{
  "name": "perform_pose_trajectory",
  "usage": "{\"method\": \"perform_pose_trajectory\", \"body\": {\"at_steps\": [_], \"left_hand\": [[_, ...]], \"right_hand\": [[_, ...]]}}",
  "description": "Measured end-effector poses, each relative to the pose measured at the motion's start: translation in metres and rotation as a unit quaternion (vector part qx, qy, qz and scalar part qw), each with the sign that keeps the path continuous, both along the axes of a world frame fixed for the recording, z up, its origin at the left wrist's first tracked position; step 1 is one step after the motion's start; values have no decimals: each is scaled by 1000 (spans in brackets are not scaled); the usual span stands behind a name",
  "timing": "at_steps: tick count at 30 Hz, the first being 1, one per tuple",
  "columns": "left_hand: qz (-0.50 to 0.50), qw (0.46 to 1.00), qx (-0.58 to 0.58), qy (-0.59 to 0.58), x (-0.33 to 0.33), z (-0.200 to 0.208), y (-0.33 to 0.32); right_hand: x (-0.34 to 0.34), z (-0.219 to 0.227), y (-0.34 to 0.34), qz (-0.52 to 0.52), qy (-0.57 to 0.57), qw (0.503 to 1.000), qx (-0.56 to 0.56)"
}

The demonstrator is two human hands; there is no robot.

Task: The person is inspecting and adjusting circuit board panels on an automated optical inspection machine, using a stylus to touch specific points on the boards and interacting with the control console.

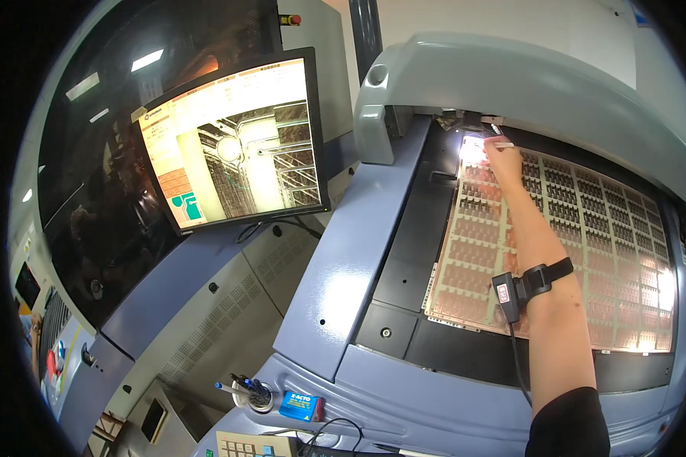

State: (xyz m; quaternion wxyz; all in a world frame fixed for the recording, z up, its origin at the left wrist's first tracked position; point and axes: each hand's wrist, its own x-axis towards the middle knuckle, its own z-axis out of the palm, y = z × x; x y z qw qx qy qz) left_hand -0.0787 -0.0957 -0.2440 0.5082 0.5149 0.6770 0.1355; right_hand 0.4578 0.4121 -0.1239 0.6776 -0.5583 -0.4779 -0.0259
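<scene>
At the far left corner of the copper-coloured panel (pixel 466 259), beside a bright patch of light (pixel 473 148), I see the person's right hand (pixel 506 161), its fingers drawn in around one slim white tool (pixel 504 145). Whether the tool's tip touches the panel I can't tell from here. The left hand is out of sight, so I can't say what it is doing.

The right forearm (pixel 537 232) reaches in from the near right and hides a strip of the panel. It wears one black strap (pixel 549 276) with a small box, from which a cable trails nearer. The single panel, patterned in rows too many to count, lies on the black bed of a blue-grey machine; one big curved hood (pixel 526 76) overhangs its far edge.

To the left stands one monitor (pixel 244 145), lit with an enlarged view of pale and dark lines. Near, on the blue ledge (pixel 427 392), are one cup (pixel 241 397) of pens, bunched too tightly to count, one small blue box (pixel 300 406) just right of it, and one beige keypad (pixel 240 444), partly cut off.
</scene>
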Motion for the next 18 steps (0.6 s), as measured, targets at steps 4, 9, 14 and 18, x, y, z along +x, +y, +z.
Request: {"method": "perform_pose_trajectory", "body": {"at_steps": [4,9,14,18], "left_hand": [[15,1000,-9,9,2,0,-1],[0,999,43,20,-6,-13,-10],[-51,991,113,42,-11,-21,-7],[-28,996,87,9,-14,-29,-8]], "right_hand": [[-8,2,-8,-6,5,1000,-29],[-4,0,-4,32,24,999,-32],[6,-1,3,8,-15,999,-37],[2,-4,8,12,-23,998,-56]]}}
